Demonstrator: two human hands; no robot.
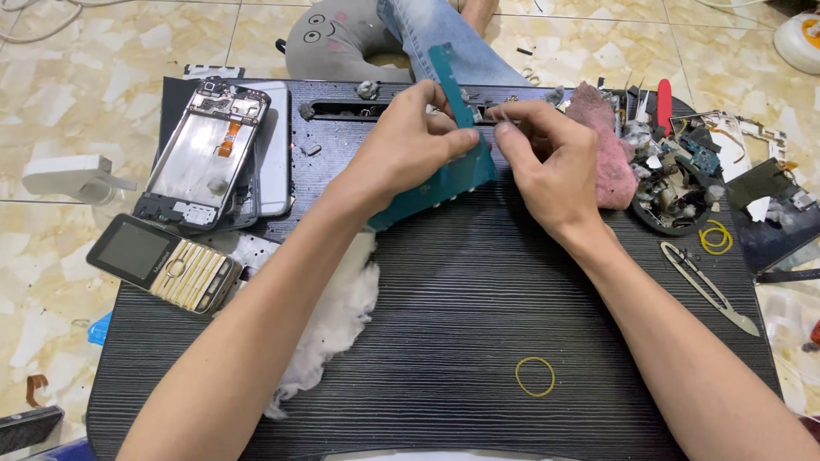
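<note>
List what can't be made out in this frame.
- Head view: where the left hand and right hand grip the teal board is covered by their fingers.
- Parts in the black dish: too small and jumbled to identify.
- Device at the bottom left: cut off by the frame edge.
- Cotton: partly hidden by the left forearm.

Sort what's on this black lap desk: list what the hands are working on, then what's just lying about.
In hand:
left hand and right hand, both pinching the teal flexible circuit strip

Lying about:
stripped phone frame
gold keypad phone
white cotton wad
pink cloth
yellow rubber band
metal snips
</note>
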